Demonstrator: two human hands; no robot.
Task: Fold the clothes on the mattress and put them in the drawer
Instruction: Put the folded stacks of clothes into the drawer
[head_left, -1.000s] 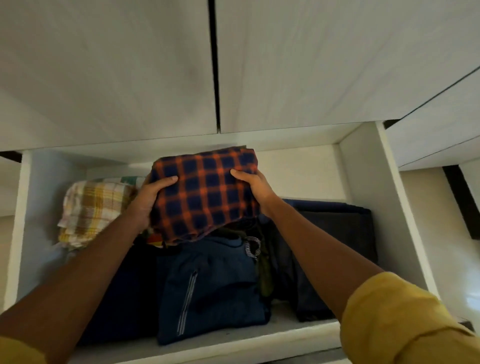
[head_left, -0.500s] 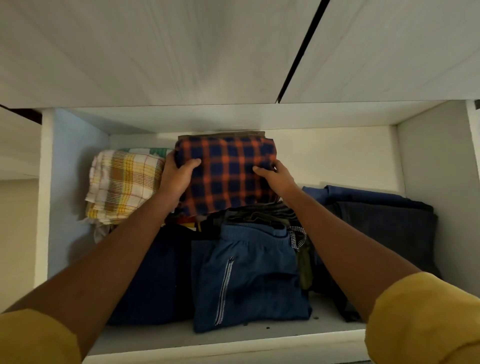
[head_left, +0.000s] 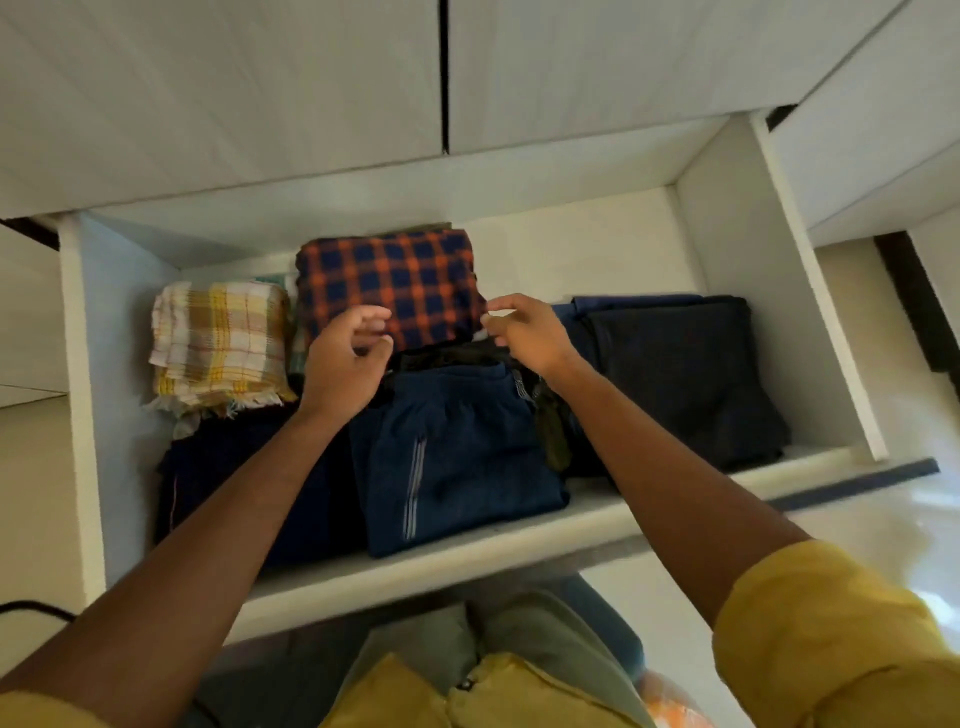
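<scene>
Head view, nearest at 6 o'clock: yellow sleeves and two bare forearms reach up into the open drawer. At the front lies a folded blue garment with a pale stripe, beside darker folded pieces at 3 o'clock, laid flat so the stacks sit level. Above it the left hand and right hand hang just off the near corners of the checked orange-and-navy shirt, fingers loosely curled and holding nothing, so the shirt seems already set down. It rests folded at 12 o'clock, against the drawer's back wall, on top of other clothes, probably to fill the free space. At 9 o'clock, beside it, sits a yellow plaid cloth.
</scene>
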